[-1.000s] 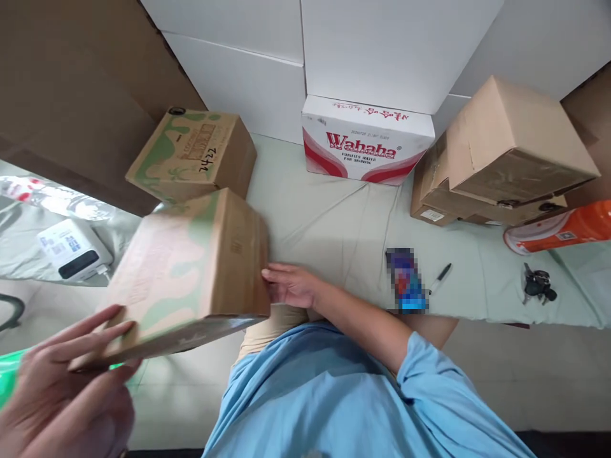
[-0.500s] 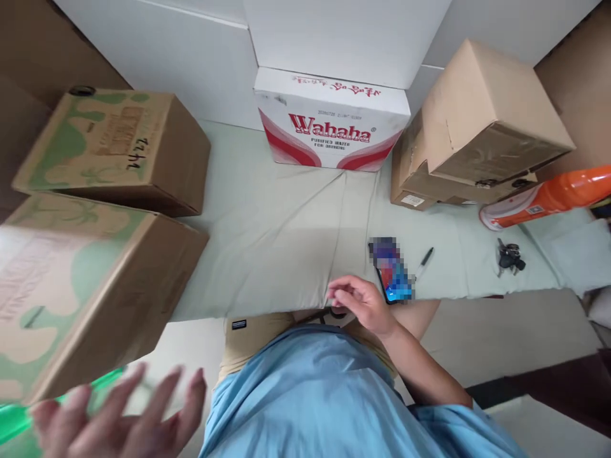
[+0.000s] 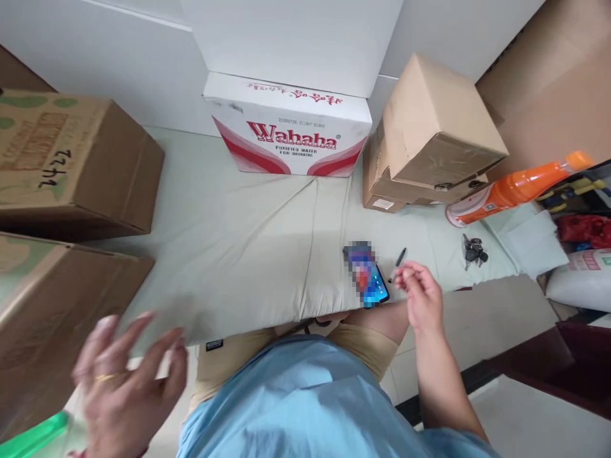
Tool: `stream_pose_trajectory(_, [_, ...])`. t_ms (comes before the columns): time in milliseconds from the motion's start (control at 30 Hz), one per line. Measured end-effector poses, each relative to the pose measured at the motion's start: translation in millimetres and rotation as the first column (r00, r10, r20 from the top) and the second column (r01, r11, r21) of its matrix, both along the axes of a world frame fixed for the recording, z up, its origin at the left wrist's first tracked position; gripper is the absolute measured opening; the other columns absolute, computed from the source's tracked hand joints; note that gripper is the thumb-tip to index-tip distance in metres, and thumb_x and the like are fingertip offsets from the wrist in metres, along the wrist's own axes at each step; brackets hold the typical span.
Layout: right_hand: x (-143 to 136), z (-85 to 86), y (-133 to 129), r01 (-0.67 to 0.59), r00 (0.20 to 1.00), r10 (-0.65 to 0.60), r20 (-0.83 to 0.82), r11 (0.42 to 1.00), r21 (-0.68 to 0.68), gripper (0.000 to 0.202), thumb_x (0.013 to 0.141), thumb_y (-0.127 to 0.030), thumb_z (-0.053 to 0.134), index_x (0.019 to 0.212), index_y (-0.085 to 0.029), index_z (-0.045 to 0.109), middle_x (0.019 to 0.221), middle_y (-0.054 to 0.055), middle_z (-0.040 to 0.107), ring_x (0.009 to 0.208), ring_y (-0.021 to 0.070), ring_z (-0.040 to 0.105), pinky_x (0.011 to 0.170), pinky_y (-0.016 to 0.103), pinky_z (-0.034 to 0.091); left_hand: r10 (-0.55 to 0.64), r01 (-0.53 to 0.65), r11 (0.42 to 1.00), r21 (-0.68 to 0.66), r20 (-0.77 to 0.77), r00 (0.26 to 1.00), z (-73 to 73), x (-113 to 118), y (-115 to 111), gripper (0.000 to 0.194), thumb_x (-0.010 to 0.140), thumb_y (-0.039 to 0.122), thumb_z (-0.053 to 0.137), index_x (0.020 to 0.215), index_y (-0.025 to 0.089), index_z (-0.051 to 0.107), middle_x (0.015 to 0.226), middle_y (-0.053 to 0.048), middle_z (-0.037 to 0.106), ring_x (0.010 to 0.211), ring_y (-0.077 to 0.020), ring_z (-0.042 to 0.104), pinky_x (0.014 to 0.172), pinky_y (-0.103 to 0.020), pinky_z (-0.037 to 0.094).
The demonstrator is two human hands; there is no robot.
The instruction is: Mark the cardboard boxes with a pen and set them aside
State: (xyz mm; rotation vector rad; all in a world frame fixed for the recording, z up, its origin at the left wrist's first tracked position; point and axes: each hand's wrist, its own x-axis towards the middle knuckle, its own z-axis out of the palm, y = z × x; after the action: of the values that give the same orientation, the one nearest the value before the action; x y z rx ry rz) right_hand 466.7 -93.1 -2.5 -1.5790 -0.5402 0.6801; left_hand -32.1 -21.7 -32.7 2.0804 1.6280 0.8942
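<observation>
Beside the nearer carton [image 3: 48, 324], left hand [image 3: 125, 389] fanned wide, right hand [image 3: 424, 298] half-curled by the pen [image 3: 399, 262] (touching it? can't tell).

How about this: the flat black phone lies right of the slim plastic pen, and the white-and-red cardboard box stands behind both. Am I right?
Not quite: the head view shows the flat black phone left of the slim plastic pen. The cardboard box does stand behind both.

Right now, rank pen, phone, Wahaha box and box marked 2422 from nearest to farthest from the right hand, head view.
1. Pen, just beside the right hand
2. Phone, left of the pen
3. Wahaha box, at the back
4. Box marked 2422, far left
</observation>
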Motion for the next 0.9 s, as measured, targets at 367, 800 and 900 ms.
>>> stream_pose_trajectory(367, [121.1, 67.8, 133.5, 0.163, 0.879, -0.252, 0.405, 0.957, 0.242, 0.032, 0.082, -0.034, 0.073, 0.111, -0.024, 0.068, 0.101, -0.001, 0.072, 0.057, 0.0061, 0.055, 0.046, 0.019, 0.041, 0.026, -0.026, 1.0, 0.003, -0.076, 0.997, -42.9, 76.0, 71.5, 0.024, 0.097, 0.039, 0.062, 0.111, 0.02, 0.07, 0.143, -0.018, 0.07, 0.146, -0.0503, 0.058, 0.124, -0.073, 0.042])
stream_pose_trajectory(800, [144.0, 109.0, 156.7, 0.161, 0.708, -0.188, 0.681, 0.982, 0.103, 0.016, 0.101, -0.011, 0.053, 0.091, -0.021, 0.061, 0.064, -0.01, 0.057, 0.045, 0.008, 0.06, 0.047, 0.023, 0.035, 0.05, -0.04, 0.993, 0.109, -0.093, 0.994, -52.1, 75.4, 65.0, 0.019, 0.096, 0.031, 0.064, 0.108, 0.019, 0.072, 0.133, -0.022, 0.074, 0.137, -0.0447, 0.066, 0.118, -0.065, 0.049])
stream_pose_trajectory(900, [139.6, 103.6, 155.1, 0.198, 0.725, -0.24, 0.646, 0.97, 0.137, 0.025, 0.105, -0.014, 0.047, 0.083, -0.023, 0.055, 0.059, -0.009, 0.055, 0.052, 0.01, 0.067, 0.048, 0.02, 0.038, 0.051, -0.031, 0.988, 0.152, -0.129, 0.99, -53.6, 74.9, 64.5, 0.018, 0.098, 0.03, 0.062, 0.108, 0.018, 0.071, 0.133, -0.023, 0.075, 0.134, -0.0444, 0.068, 0.115, -0.064, 0.052])
